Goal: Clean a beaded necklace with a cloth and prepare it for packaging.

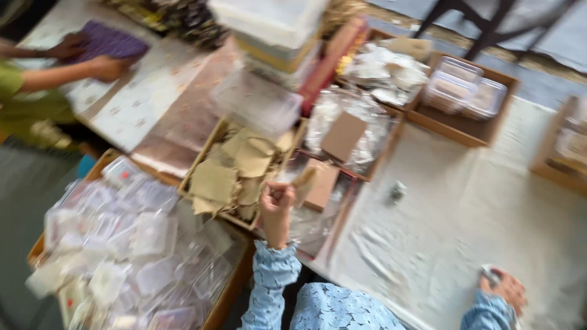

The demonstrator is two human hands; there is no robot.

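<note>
A small tan cardboard piece [304,181] is held up in the left hand [276,205], whose fingers are closed on it; the blur of the view leaves the exact grip unclear. The hand is raised just past the 3 o'clock edge of a box of brown paper squares [235,174], which is seen near the middle of the view. Directly behind the raised piece, a flat brown cardboard box [322,183] is seen lying on clear plastic wrap. At 8 o'clock a wooden crate [229,293] filled with small clear plastic containers [122,238] is seen. The right hand [504,288] is pressed down on the white cloth-covered surface [465,220] at 4 o'clock, its fingers curled together over a small whitish item [489,272] that may be a tag or clip. A small grey object [397,191] is left alone on the cloth at about 3 o'clock from the left hand, well apart from both hands. At 1 o'clock a wooden tray [455,125] with lidded clear tubs [465,85] is seen. At 11 o'clock another person's hands [92,58] are laid on a purple patterned sheet [113,41], well apart from the left hand.
</note>
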